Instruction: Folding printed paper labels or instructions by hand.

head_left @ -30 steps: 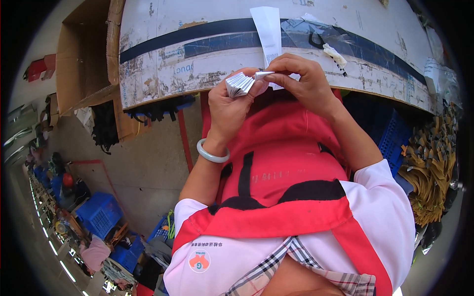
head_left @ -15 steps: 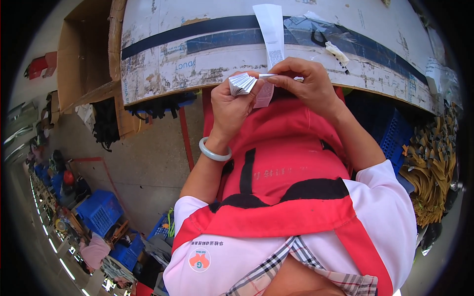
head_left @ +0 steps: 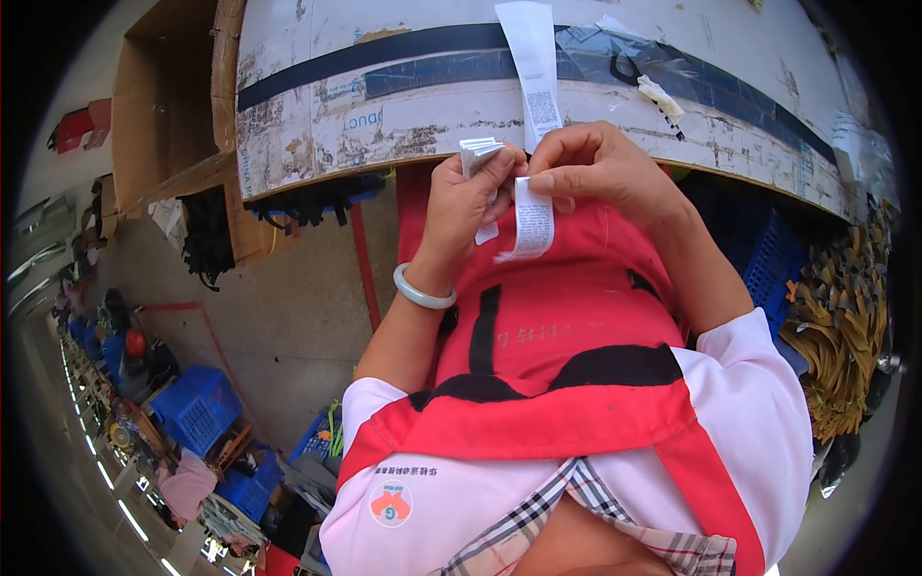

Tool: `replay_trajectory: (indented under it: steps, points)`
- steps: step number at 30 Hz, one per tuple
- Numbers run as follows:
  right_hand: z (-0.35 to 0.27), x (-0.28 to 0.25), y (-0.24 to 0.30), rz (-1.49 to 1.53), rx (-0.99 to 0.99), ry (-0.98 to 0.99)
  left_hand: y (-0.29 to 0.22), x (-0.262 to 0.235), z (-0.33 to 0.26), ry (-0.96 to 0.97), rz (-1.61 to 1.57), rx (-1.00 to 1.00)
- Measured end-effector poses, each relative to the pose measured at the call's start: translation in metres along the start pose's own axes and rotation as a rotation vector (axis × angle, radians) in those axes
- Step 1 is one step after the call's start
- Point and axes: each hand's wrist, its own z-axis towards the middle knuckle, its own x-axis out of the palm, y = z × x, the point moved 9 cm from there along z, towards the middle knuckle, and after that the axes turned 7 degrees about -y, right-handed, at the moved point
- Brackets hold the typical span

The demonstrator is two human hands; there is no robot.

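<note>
My left hand [head_left: 459, 206] is closed around a stack of white printed labels [head_left: 478, 151], its folded edges rising above the thumb. A lower end of white label hangs below the fingers of that hand. In a pinch between thumb and finger, my right hand [head_left: 610, 173] holds a single printed label [head_left: 534, 226], which dangles in front of the red apron [head_left: 567, 278]. Behind both hands, a long white label strip [head_left: 531, 62] lies over the table and runs down to its near edge. Whether this strip joins the labels in my hands is hidden.
The worn white table [head_left: 307, 125] has a dark band along it. A plastic bag [head_left: 615, 58] and a crumpled white scrap [head_left: 660, 99] lie on it. An open cardboard box [head_left: 173, 115] stands left; a blue crate [head_left: 765, 259] and stacked brown pieces [head_left: 836, 336] are right.
The fanned stack in my left hand has turned upright and closed up. My right hand has moved slightly down and right, and the printed label now hangs from its fingers.
</note>
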Motion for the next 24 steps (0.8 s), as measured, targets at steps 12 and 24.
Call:
replay_trajectory:
  steps: [12,24]
  points:
    - [0.007,-0.069,0.035,-0.776,-0.498,-0.581,-0.003,0.009,0.021,0.132,-0.019,-0.002]
    - [0.043,-0.116,0.029,-1.332,-0.551,-0.8,-0.071,0.052,0.128,-0.106,1.424,0.598]
